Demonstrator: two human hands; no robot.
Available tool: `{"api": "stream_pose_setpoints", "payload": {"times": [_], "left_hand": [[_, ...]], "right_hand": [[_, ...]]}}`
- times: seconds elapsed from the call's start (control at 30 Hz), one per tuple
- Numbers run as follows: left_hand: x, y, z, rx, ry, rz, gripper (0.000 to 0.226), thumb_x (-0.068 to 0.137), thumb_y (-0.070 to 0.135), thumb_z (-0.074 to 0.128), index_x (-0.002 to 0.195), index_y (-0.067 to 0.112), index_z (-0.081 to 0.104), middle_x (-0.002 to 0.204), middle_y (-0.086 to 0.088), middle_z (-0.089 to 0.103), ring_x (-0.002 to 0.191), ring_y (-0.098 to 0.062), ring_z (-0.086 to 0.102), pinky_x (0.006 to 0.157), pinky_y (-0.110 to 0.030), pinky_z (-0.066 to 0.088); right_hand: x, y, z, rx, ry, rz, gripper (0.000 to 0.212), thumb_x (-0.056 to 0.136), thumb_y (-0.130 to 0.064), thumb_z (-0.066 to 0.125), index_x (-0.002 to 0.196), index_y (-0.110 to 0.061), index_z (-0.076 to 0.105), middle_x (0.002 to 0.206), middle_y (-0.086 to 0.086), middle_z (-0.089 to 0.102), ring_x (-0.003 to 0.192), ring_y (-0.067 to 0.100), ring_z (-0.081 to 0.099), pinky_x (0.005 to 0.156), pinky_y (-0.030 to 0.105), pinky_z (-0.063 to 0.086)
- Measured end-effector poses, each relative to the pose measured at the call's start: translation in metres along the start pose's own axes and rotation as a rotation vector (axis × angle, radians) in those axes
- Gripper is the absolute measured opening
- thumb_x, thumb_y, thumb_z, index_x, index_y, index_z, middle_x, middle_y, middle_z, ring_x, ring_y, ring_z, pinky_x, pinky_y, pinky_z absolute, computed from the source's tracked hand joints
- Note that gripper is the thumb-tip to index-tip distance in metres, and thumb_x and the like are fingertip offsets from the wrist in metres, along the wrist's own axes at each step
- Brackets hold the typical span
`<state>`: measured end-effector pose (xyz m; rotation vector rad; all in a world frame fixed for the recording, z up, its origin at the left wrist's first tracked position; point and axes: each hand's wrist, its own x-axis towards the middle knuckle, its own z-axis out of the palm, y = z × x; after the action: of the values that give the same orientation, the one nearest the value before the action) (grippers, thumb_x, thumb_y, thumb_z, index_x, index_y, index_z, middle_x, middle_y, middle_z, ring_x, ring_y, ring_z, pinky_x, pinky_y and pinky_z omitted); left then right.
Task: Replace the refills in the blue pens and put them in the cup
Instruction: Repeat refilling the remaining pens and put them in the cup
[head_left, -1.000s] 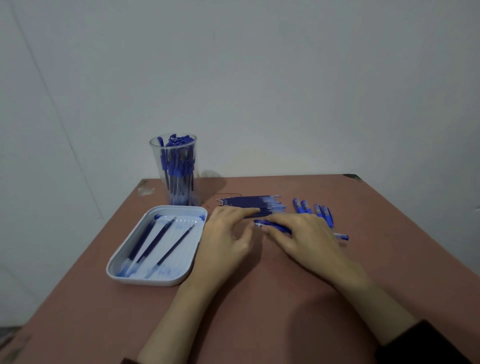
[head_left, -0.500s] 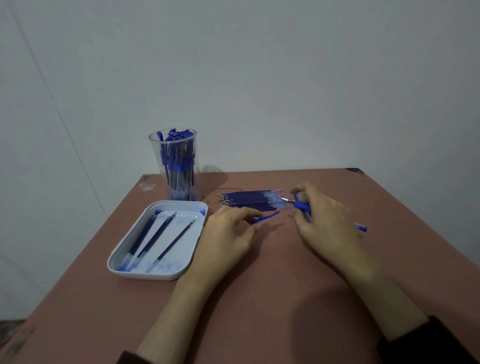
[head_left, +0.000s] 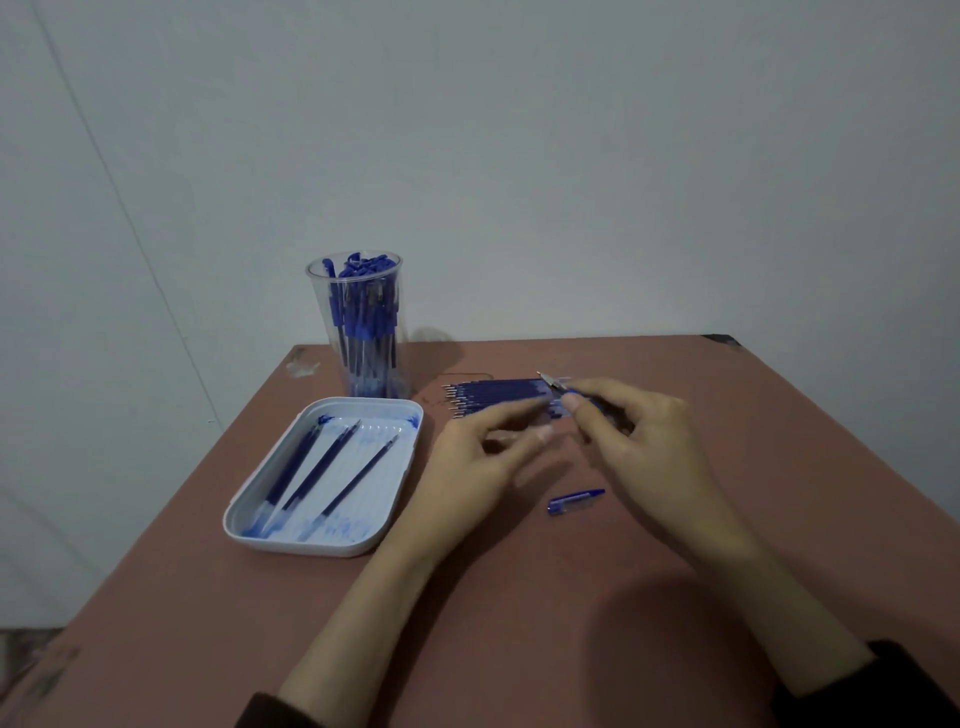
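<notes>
Moved, head view: right hand (head_left: 654, 447) has lifted the blue plastic pen (head_left: 558, 386), metal tip now bare and pointing away past its fingers (head_left: 574, 402); a small blue pen cap (head_left: 575, 501) now lies on the reddish-brown tabletop (head_left: 519, 623), nearer the person than either hand's fingers.
Right fingers: pinching the pen close behind its tip.
Left fingers: left hand (head_left: 467, 467) loosely spread and blurred, nothing visible in it, just short of the pen.
Refills: row of dark blue refills (head_left: 493, 397) lies just beyond the left fingers.
Done: clear plastic cup (head_left: 363, 332), well beyond the left fingers, is crowded with blue pens; the white rectangular tray (head_left: 311, 545) beside them holds three dark refills (head_left: 332, 467).
Left: probably this pen's refill swap, recapping and placing in the cup; I cannot tell whether more pens remain.
</notes>
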<state>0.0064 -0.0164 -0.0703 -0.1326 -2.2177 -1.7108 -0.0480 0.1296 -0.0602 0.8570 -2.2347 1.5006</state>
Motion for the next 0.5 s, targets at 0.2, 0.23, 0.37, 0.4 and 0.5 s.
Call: {"api": "stream_pose_setpoints", "payload": {"times": [0.2,0.23,0.37,0.4,0.5], "left_hand": [[0.0021,-0.0003,0.0014,-0.493,-0.041,-0.111,0.028,0.081,0.028,0.058,0.107,0.021,0.068,0.094,0.006,0.074,0.103,-0.008,0.065,0.09,-0.02,0.048],[0.003,-0.002,0.0014,-0.546,-0.044,-0.127,0.028,0.081,0.027,0.058,0.106,0.02,0.067,0.091,0.004,0.074,0.104,-0.011,0.066,0.09,-0.02,0.049],[0.0046,-0.0027,0.0015,-0.67,-0.038,-0.157,0.028,0.079,0.021,0.059,0.104,0.011,0.067,0.085,0.0,0.072,0.094,-0.012,0.068,0.095,-0.027,0.048],[0.0046,-0.0027,0.001,-0.664,-0.023,-0.152,0.028,0.078,0.022,0.06,0.102,0.009,0.067,0.077,0.003,0.071,0.087,-0.009,0.067,0.094,-0.027,0.047],[0.0058,-0.0053,-0.0014,-0.632,0.08,-0.161,0.023,0.07,0.024,0.07,0.087,0.009,0.071,0.076,-0.002,0.07,0.081,-0.013,0.066,0.086,-0.026,0.047]], "right_hand": [[-0.0008,-0.0129,-0.0007,0.393,-0.342,0.349,0.044,0.096,-0.031,0.046,0.061,-0.008,0.059,0.04,-0.001,0.046,0.036,0.012,0.031,0.05,0.034,0.026],[-0.0005,-0.0121,0.0,0.431,-0.359,0.374,0.046,0.095,-0.032,0.046,0.063,-0.001,0.057,0.041,0.004,0.045,0.036,0.013,0.03,0.052,0.038,0.027],[-0.0014,-0.0093,0.0023,0.517,-0.377,0.392,0.051,0.085,-0.044,0.056,0.08,0.007,0.061,0.058,0.019,0.046,0.04,0.015,0.027,0.047,0.032,0.03],[-0.002,-0.0095,0.0032,0.521,-0.364,0.376,0.045,0.084,-0.042,0.056,0.084,0.003,0.065,0.059,0.018,0.049,0.04,0.014,0.028,0.043,0.026,0.027],[-0.0028,-0.01,0.0051,0.5,-0.343,0.338,0.024,0.088,-0.031,0.056,0.088,-0.013,0.072,0.059,0.009,0.052,0.041,0.011,0.031,0.042,0.022,0.025]]}}
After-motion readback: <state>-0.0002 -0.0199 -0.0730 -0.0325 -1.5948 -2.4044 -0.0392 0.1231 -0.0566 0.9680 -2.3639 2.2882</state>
